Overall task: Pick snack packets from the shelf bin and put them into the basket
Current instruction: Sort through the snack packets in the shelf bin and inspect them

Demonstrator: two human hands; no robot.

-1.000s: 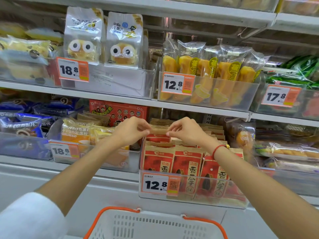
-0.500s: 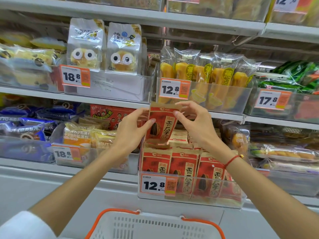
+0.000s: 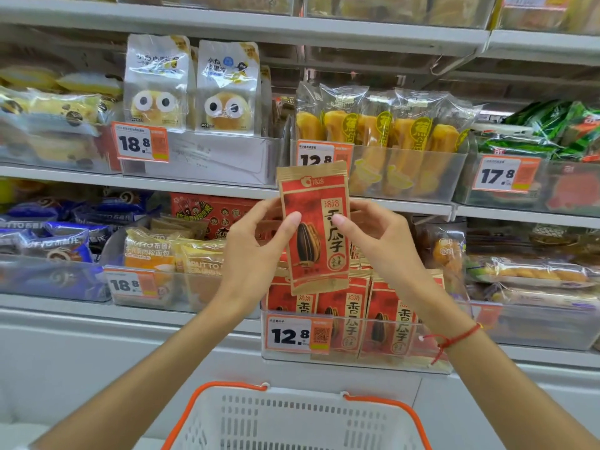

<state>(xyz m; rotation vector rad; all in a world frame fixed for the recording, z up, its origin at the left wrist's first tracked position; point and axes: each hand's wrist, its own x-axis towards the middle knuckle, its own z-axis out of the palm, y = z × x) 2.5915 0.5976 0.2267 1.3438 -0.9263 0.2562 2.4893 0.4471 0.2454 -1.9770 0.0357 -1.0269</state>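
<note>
Shelving: white shelves (image 3: 201,185) stacked with clear bins of bagged snacks, orange price tags on the fronts.
Basket: white basket (image 3: 292,420) with an orange rim at the bottom of the view, below the hands and nearer the person than the shelf.
Shelf bin: clear bin (image 3: 357,358) on the lower shelf, holding upright rows of red and tan packets, with a 12.8 price tag (image 3: 298,334) on its front left.
Snack packet: one red and tan sunflower seed packet (image 3: 313,228), upright and tilted a little, held in the air above the bin and in front of the shelf edge, between the two hands.
Left hand: left hand (image 3: 256,251) grips the packet's left edge, thumb on the printed front, fingers hidden behind.
Right hand: right hand (image 3: 380,245) pinches the right edge the same way, thumb tip on the front.
Wrist string: red string (image 3: 454,341) around the right wrist.
</note>
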